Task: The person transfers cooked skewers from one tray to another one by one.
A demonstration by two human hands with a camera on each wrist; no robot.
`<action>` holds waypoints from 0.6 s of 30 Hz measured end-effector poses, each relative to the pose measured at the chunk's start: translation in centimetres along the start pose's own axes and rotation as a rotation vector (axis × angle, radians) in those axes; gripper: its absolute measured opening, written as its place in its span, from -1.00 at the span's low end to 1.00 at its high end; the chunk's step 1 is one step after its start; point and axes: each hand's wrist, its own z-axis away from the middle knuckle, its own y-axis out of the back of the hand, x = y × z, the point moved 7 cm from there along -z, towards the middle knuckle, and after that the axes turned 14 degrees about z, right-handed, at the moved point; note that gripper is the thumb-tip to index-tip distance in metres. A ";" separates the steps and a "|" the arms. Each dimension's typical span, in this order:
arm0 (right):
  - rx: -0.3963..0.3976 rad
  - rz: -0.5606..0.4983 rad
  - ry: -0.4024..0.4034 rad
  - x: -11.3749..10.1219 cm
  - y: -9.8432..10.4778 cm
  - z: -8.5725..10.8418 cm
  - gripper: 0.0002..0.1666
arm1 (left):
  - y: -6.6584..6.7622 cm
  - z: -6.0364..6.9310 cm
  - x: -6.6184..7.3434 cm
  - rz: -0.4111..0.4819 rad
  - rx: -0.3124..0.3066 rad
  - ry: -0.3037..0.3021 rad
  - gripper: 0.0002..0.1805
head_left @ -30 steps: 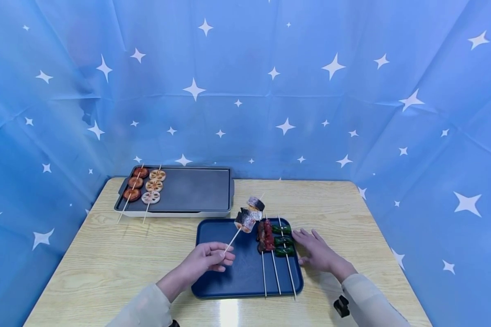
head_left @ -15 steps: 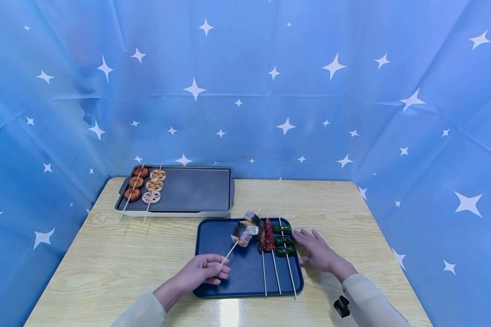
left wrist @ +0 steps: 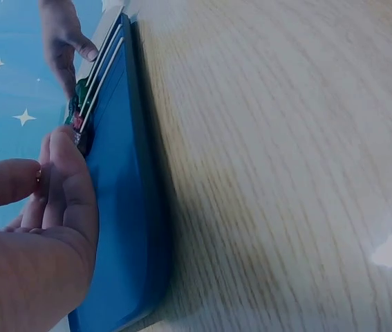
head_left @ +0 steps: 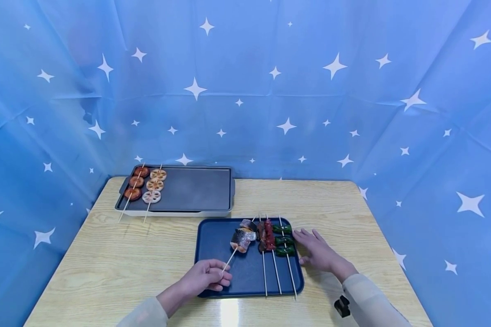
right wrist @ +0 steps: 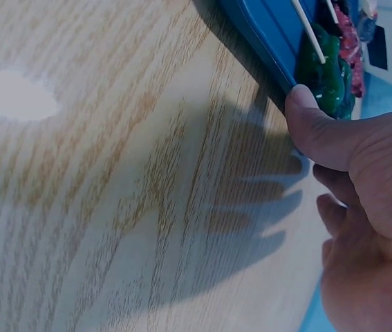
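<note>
My left hand (head_left: 206, 278) pinches the stick end of a fish skewer (head_left: 242, 237), whose silver-skinned chunks are over the middle of a blue tray (head_left: 245, 284). Whether the chunks touch the tray, I cannot tell. To their right lie a brown meat skewer (head_left: 262, 238), a red skewer (head_left: 269, 236) and a green pepper skewer (head_left: 284, 240), their sticks pointing toward me. At the tray's right edge rests my right hand (head_left: 321, 250), fingers fairly straight; in the right wrist view its thumb (right wrist: 303, 100) touches the rim beside the green peppers.
Behind and to the left stands a grill pan (head_left: 198, 188) with a dark plate. On its left side lie a skewer of brown round slices (head_left: 137, 182) and a lotus root skewer (head_left: 154, 185). A wooden table (head_left: 118, 263) carries everything, with a blue starry curtain (head_left: 245, 127) around it.
My left hand has lowered the fish skewer toward the tray and drawn it slightly toward me and left. My right hand has stayed at the tray's edge.
</note>
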 end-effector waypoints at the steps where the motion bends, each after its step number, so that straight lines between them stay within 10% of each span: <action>1: 0.001 -0.001 -0.001 0.0 0.0 0.0 -0.03 | -0.1 0.0 0.0 0.001 0.002 0.006 -0.62; 18: 0.020 -0.002 0.017 0.0 -0.1 0.1 -0.02 | -0.9 -0.5 -0.8 -0.042 0.055 0.069 -0.67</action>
